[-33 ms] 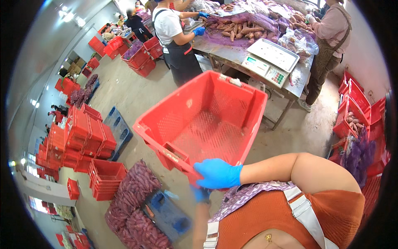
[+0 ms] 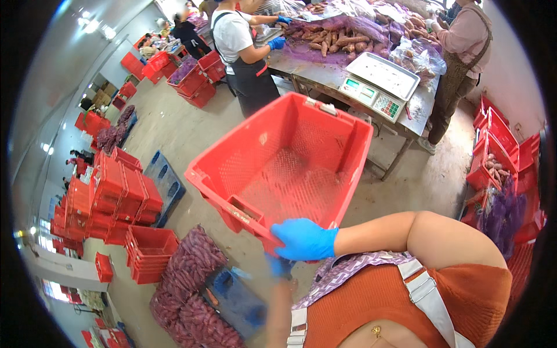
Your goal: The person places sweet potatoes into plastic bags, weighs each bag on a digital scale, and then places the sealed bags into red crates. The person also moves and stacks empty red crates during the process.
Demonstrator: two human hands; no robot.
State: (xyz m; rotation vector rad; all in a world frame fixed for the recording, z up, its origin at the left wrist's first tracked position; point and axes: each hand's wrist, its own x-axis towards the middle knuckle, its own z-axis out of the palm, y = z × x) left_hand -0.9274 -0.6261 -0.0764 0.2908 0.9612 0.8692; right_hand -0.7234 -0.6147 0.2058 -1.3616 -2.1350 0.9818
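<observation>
An empty red plastic crate (image 2: 278, 174) is tilted in front of me, its open top facing up toward me. My right hand (image 2: 304, 239), in a blue glove, is closed on its near rim. Just below it, my left hand (image 2: 280, 265), also blue-gloved, is against the same near end of the crate. The left fingers are mostly hidden by the right hand and the crate.
Ahead is a metal table with a heap of sweet potatoes (image 2: 336, 43) and a weighing scale (image 2: 374, 95). Two workers stand beside it. Mesh sacks of sweet potatoes (image 2: 188, 278) lie at left near a blue pallet (image 2: 235, 301). Stacked red crates (image 2: 116, 191) stand left; others (image 2: 496, 151) line the right wall.
The crate and both my hands have shifted very slightly up and to the left in the picture. My grip looks the same.
</observation>
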